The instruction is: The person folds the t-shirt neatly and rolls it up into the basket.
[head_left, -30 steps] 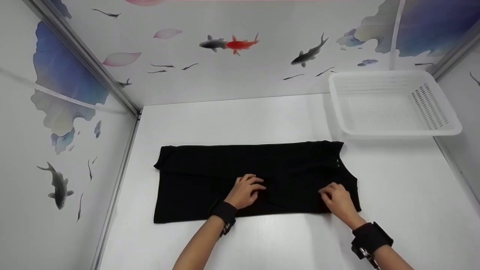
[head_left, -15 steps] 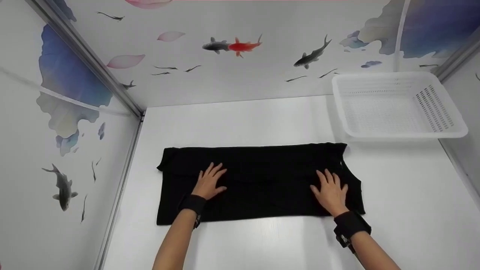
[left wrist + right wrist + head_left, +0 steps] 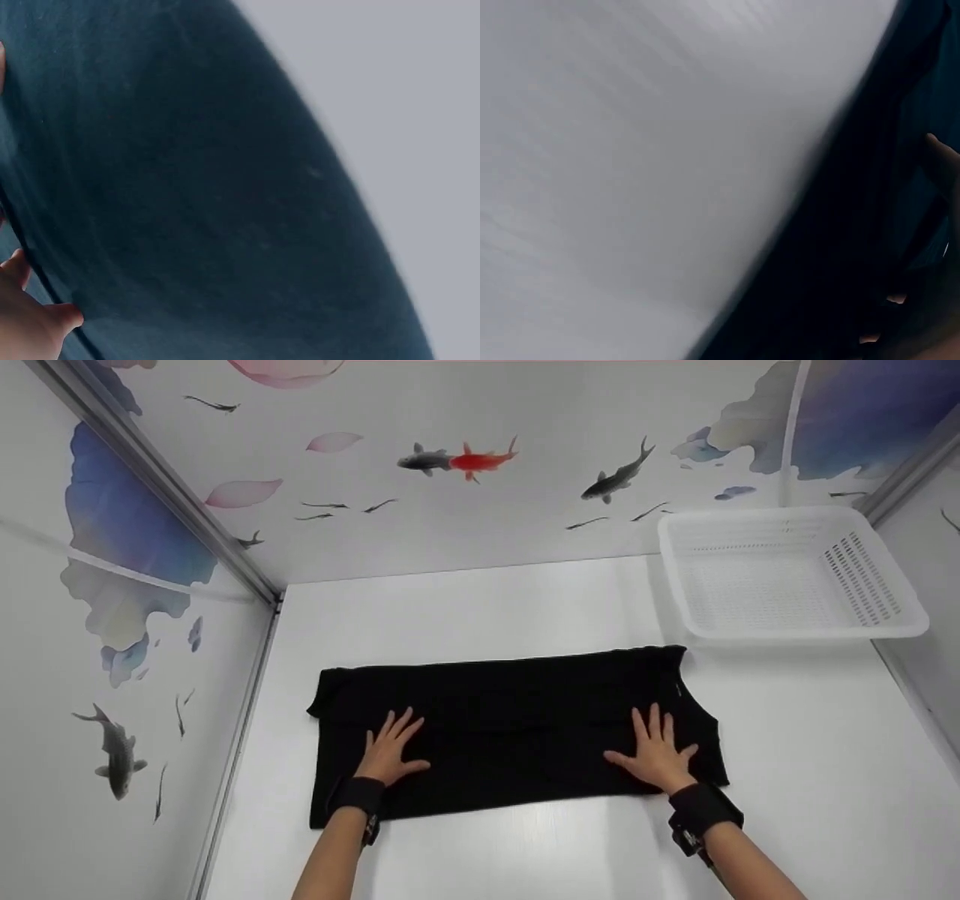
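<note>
A black garment, looking like a folded shirt, lies flat in a long rectangle on the white table. Its right end has a slanting, curved edge, and a small flap sticks out at the upper left corner. Spread fingers of my left hand rest on the cloth's left part. Toward the right end, my right hand lies on it with fingers fanned out. In the left wrist view the cloth fills most of the picture, with a thumb on it at the lower left. Fingers show at the right wrist view's right edge, over the dark cloth.
A white perforated plastic basket stands at the back right, beyond the garment. White panels with painted fish and leaves enclose the table at the back, left and right. Metal rails run along the corners.
My left hand has moved left along the garment, and its fingers have spread. The right hand has opened from a pinch-like pose to lie flat. Creases in the cloth look smoother.
</note>
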Available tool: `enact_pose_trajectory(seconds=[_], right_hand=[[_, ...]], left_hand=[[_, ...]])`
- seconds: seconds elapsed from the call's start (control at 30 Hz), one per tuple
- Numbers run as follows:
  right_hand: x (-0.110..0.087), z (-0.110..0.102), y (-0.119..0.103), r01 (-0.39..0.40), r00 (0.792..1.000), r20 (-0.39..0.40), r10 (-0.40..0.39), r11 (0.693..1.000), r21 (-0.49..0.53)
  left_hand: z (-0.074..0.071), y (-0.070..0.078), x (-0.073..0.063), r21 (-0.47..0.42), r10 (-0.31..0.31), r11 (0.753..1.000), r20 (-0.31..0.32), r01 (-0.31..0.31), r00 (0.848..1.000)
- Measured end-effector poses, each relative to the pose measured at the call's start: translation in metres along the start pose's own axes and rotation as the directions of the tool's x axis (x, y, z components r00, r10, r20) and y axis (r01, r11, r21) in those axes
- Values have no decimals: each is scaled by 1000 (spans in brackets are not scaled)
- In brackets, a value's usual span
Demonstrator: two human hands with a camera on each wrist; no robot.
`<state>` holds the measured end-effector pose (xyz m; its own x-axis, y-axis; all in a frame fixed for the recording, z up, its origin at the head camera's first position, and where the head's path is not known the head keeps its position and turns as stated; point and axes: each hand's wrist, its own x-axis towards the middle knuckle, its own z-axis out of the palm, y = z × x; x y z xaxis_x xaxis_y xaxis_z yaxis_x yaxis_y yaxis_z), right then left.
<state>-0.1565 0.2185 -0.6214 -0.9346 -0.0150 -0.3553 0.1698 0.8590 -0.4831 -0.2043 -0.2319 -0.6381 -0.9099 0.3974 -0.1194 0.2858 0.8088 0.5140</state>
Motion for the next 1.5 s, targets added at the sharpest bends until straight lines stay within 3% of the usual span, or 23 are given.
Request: enact_pose_trajectory(seconds=[0.23, 0.43, 0.6, 0.73, 0.83, 0.97, 1.13, 1.33, 1.5], right_hand=[[35, -21, -3, 112, 992, 55, -112, 994, -7], [56, -28, -14, 107, 993, -42, -111, 991, -80], [48, -10, -39, 23, 987, -155, -34, 997, -73], [31, 18, -63, -41, 980, -198, 35, 999, -25], [24, 38, -75, -73, 974, -218, 64, 997, -34], [24, 51, -77, -70, 974, -218, 54, 995, -66], [39, 45, -67, 12, 987, -160, -21, 998, -62], [66, 20, -51, 85, 990, -103, -94, 992, -88], [76, 9, -56, 44, 990, -126, -62, 989, -141]], left_hand=[[9, 8, -21, -1, -46, 999, -96, 46, 994], [9, 29, -26, 55, -101, 993, -104, 107, 989], [-2, 33, -24, 129, -96, 985, -125, 112, 988], [-8, 23, -13, 161, -21, 986, -155, 46, 988], [-9, 14, -5, 119, 6, 993, -117, 8, 993], [-5, 6, -4, 29, -25, 999, -49, 26, 999], [2, 5, -13, -22, -52, 998, -49, 51, 997], [19, 32, -19, 16, -89, 996, -120, 91, 989], [35, 55, -22, 69, -135, 986, -186, 150, 973]])
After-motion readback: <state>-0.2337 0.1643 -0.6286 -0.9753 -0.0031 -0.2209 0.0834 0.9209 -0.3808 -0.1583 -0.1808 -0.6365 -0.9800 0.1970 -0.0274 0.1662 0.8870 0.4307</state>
